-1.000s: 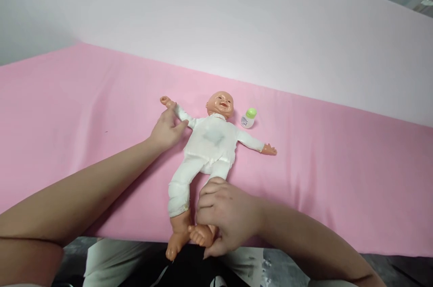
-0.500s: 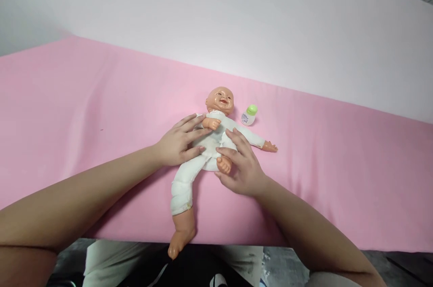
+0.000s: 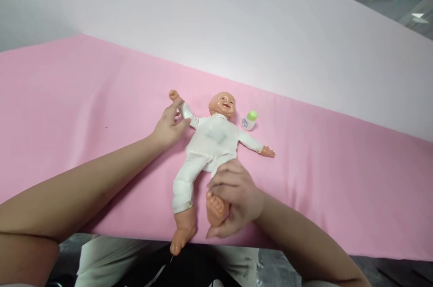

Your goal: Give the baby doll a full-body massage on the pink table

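Note:
A plastic baby doll (image 3: 211,140) in white clothes lies face up on a pink cloth (image 3: 84,111), its head toward the back. My left hand (image 3: 167,128) grips the doll's outstretched arm on the left side, near the wrist. My right hand (image 3: 235,197) is closed around the doll's leg on the right, and the bare foot sticks out by my thumb. The doll's other leg lies straight, its foot over the table's front edge. The doll's other arm points right, free.
A small white bottle with a green cap (image 3: 249,120) lies just right of the doll's head. A white backdrop (image 3: 237,30) rises behind the pink cloth. The table's front edge runs close to my body, with my lap below it.
Half a second ago both hands held the doll's arm and leg folded in over its belly. Now the arm is stretched out up-left and the leg is pulled down toward me.

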